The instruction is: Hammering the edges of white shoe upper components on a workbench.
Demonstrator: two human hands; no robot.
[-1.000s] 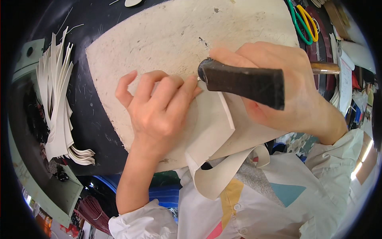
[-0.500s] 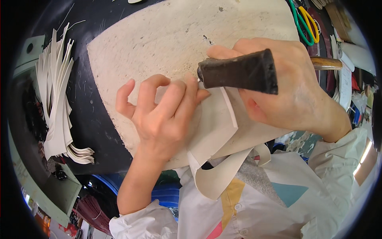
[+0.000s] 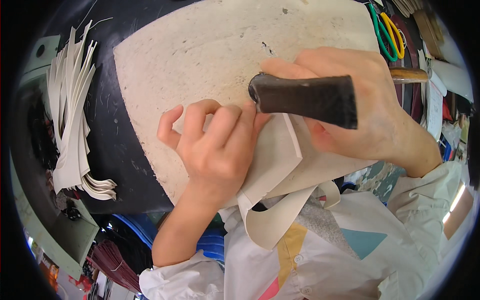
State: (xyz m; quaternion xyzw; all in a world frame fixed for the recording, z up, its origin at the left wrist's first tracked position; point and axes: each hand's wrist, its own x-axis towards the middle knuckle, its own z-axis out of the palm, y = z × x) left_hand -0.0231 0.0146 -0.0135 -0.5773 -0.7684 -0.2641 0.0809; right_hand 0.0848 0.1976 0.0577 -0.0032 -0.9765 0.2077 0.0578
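Observation:
A hammer with a dark, flared head (image 3: 305, 100) is gripped in my right hand (image 3: 357, 95). The end of its wooden handle (image 3: 410, 75) sticks out on the far side of that hand. My left hand (image 3: 215, 145) rests on a cream leather-like piece (image 3: 272, 160), its thumb and forefinger pinched together at the piece's far end. Other fingers of that hand are curled and raised. The hammer head hangs right beside the left fingertips and hides part of them. From the near edge of the board, the piece hangs down in a loop (image 3: 272, 230) against my shirt.
Under my hands lies a worn, pitted cream board (image 3: 185, 65) on a black table (image 3: 117, 135). A bundle of cream strips (image 3: 72, 115) lies at the left. At the upper right are green-handled scissors (image 3: 382, 35) and a yellow handle (image 3: 393, 32). Dark red cords (image 3: 112, 265) sit at lower left.
My left hand has shifted slightly right and nearer. The hammer head has turned a little, its flared end now lower and farther right.

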